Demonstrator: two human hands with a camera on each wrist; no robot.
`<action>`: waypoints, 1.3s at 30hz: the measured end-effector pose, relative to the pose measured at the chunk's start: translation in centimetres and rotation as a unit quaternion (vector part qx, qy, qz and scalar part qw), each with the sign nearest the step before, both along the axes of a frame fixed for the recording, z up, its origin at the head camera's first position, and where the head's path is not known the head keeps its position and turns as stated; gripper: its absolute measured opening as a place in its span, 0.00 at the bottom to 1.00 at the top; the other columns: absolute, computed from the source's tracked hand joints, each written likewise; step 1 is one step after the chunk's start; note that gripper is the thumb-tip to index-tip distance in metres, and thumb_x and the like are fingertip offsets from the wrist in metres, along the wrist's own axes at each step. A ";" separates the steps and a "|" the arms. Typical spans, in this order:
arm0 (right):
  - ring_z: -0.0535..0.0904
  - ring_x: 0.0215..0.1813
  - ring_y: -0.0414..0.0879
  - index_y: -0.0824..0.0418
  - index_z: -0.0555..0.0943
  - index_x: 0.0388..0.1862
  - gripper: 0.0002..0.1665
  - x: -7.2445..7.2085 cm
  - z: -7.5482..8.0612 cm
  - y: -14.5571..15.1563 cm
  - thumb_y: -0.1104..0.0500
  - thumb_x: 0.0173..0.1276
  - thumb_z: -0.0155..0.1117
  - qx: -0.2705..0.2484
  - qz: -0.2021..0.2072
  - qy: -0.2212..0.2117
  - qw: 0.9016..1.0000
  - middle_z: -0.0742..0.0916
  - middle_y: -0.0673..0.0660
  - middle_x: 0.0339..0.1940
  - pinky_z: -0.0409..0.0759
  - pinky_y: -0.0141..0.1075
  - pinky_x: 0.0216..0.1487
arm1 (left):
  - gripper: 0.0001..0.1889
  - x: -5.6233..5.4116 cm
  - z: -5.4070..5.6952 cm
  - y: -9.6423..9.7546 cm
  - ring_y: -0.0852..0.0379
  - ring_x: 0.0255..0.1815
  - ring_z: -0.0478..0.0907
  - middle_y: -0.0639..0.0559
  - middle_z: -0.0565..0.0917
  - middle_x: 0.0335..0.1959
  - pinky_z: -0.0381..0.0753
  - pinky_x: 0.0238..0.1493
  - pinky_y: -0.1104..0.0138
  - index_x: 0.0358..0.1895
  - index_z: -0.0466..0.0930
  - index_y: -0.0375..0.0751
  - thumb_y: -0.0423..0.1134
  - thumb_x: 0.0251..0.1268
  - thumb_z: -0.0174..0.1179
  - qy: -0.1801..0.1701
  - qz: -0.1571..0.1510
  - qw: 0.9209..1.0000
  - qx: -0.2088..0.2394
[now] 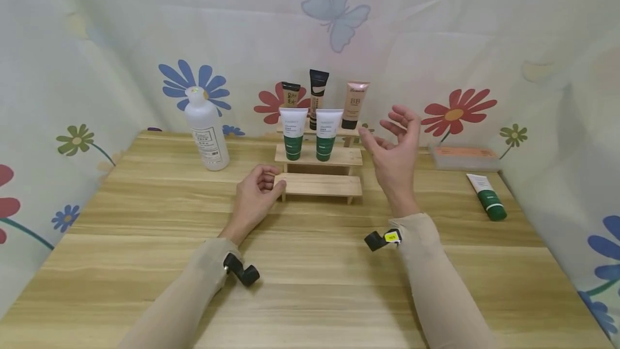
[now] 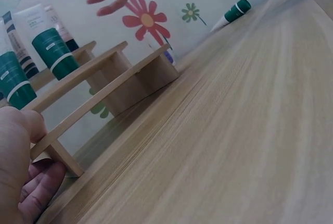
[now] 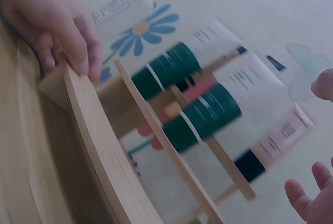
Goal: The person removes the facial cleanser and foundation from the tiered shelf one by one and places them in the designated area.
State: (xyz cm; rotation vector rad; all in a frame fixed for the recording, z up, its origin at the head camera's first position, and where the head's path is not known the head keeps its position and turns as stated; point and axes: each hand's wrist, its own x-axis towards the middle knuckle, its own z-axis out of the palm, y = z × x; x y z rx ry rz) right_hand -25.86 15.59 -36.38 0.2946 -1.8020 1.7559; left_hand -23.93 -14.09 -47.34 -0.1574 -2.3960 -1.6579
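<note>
A three-tier wooden display stand (image 1: 318,185) stands on the table. My left hand (image 1: 255,193) grips the left end of its lowest step, thumb on top and fingers curled at the side, as the left wrist view shows. Two white-and-green tubes, a left one (image 1: 293,133) and a right one (image 1: 328,134), stand upright on the middle step. Behind them on the top step are a black-capped beige tube (image 1: 290,94), a slim black-and-beige tube (image 1: 317,98) and a pink BB cream tube (image 1: 356,104). My right hand (image 1: 398,158) is raised right of the stand, fingers spread loosely, holding nothing.
A white pump bottle (image 1: 207,131) stands left of the stand. At the right, another white-and-green tube (image 1: 487,198) lies on the wooden table (image 1: 310,295), near a shallow clear box (image 1: 465,158) with an orange top. A flowered curtain (image 1: 411,31) hangs behind.
</note>
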 end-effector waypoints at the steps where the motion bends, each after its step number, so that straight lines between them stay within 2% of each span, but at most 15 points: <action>1: 0.77 0.70 0.53 0.54 0.71 0.77 0.44 -0.1 0.0 -0.7 0.59 0.68 0.84 0.001 0.007 -0.003 1.000 0.76 0.53 0.69 0.87 0.45 0.61 | 0.14 0.0 0.1 0.0 0.53 0.46 0.86 0.45 0.90 0.45 0.84 0.47 0.74 0.58 0.85 0.42 0.40 0.75 0.73 0.001 -0.001 1.000 0.000; 9: 0.75 0.70 0.61 0.56 0.68 0.80 0.48 -0.4 -0.5 -5.5 0.57 0.67 0.86 0.018 0.030 -0.032 0.999 0.75 0.63 0.72 0.82 0.60 0.65 | 0.14 0.2 0.3 0.0 0.52 0.44 0.86 0.45 0.90 0.44 0.84 0.46 0.74 0.57 0.85 0.41 0.39 0.74 0.73 0.008 -0.006 1.000 0.012; 15: 0.77 0.63 0.50 0.57 0.69 0.77 0.47 -1.0 -1.8 -7.4 0.58 0.66 0.87 0.031 0.015 -0.050 0.998 0.76 0.61 0.66 0.82 0.58 0.63 | 0.15 0.2 0.2 0.0 0.52 0.44 0.86 0.45 0.90 0.44 0.84 0.45 0.74 0.58 0.85 0.38 0.37 0.74 0.74 0.009 -0.006 1.000 0.015; 20: 0.79 0.61 0.50 0.60 0.68 0.75 0.47 -1.2 -2.8 -7.9 0.58 0.65 0.87 0.046 0.006 -0.056 0.997 0.78 0.59 0.63 0.84 0.60 0.61 | 0.15 0.2 0.2 0.0 0.53 0.45 0.87 0.45 0.90 0.44 0.85 0.46 0.74 0.58 0.85 0.40 0.38 0.74 0.73 0.010 -0.003 1.000 0.006; 28: 0.79 0.58 0.50 0.59 0.68 0.71 0.42 -1.5 -3.9 -7.9 0.59 0.67 0.86 0.057 0.003 -0.058 0.997 0.79 0.58 0.61 0.86 0.61 0.59 | 0.13 0.2 0.3 0.1 0.53 0.45 0.87 0.46 0.90 0.44 0.85 0.46 0.74 0.57 0.85 0.42 0.38 0.74 0.73 0.008 0.000 1.000 0.006; 39: 0.82 0.56 0.49 0.59 0.70 0.67 0.36 -1.8 -4.3 -7.9 0.62 0.69 0.83 0.077 0.005 -0.056 0.995 0.81 0.58 0.57 0.86 0.58 0.56 | 0.13 0.2 0.3 0.1 0.53 0.43 0.87 0.45 0.90 0.43 0.85 0.45 0.74 0.56 0.85 0.42 0.37 0.73 0.73 0.005 0.000 1.000 0.012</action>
